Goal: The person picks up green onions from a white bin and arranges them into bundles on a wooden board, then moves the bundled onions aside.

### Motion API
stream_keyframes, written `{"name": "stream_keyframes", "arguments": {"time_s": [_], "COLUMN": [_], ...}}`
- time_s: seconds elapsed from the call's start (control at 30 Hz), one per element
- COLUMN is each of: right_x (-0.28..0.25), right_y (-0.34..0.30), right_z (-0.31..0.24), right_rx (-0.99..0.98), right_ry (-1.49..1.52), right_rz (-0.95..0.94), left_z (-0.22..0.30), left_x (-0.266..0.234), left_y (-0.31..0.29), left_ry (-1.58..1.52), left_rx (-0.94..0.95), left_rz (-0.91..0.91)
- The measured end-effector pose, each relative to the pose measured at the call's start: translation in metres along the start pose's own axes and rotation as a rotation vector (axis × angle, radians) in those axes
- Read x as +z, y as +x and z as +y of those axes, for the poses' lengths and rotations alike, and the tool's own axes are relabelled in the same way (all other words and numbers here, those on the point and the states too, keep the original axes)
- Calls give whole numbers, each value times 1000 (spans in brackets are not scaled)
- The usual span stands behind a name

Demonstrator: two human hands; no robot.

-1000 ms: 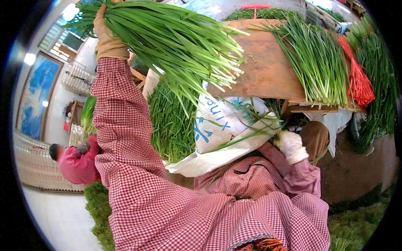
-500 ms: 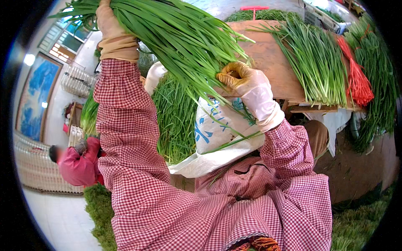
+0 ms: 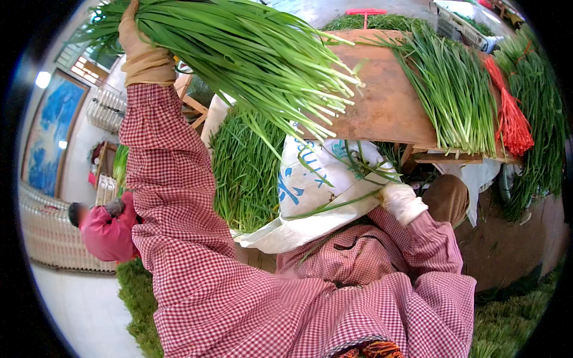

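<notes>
A large bunch of long, flat green leaves with pale stem ends, like garlic chives [image 3: 256,59], is held up at the upper left. My gloved left hand [image 3: 132,33] grips its leafy end, and the stems fan out to the right over the table edge. My right hand [image 3: 403,201], in a pale glove, is low beside the white sack [image 3: 304,194] with blue print, apart from the bunch. Its fingers are blurred and partly hidden. Loose green leaves [image 3: 358,164] lie over the sack close to that hand.
A brown wooden table [image 3: 382,89] carries a row of chives [image 3: 447,89] and red ties [image 3: 509,113]. More chives [image 3: 245,173] are piled left of the sack. A dark green heap [image 3: 540,119] hangs at the far right. A person in pink [image 3: 107,230] crouches at left.
My right hand has left the stem ends and dropped down toward the sack's right side. The bunch in my left hand has shifted slightly left, its stem ends now spread freely.
</notes>
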State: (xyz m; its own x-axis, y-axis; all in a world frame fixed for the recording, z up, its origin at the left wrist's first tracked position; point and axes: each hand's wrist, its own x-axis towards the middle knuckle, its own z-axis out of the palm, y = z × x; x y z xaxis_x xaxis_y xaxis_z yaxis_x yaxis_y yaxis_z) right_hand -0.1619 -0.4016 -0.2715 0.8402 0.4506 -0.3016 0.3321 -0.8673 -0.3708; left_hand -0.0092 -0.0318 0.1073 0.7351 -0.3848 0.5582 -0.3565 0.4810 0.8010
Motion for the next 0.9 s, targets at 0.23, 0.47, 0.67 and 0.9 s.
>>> {"name": "stream_keyframes", "arguments": {"time_s": [0.23, 0.47, 0.67, 0.9], "right_x": [-133, -153, -131, -14], "right_y": [-2, 24, 12, -2], "right_z": [-90, -108, -95, -1], "right_rx": [-333, -456, -517, -77], "right_ry": [634, 410, 1461, 719], "right_rz": [923, 1194, 523, 170], "left_z": [-15, -58, -52, -7], "left_x": [-32, 56, 45, -4], "left_y": [2, 8, 2, -14], "left_ry": [-2, 129, 179, -47], "left_rx": [-91, 188, 150, -41], "left_rz": [-16, 415, 446, -48]}}
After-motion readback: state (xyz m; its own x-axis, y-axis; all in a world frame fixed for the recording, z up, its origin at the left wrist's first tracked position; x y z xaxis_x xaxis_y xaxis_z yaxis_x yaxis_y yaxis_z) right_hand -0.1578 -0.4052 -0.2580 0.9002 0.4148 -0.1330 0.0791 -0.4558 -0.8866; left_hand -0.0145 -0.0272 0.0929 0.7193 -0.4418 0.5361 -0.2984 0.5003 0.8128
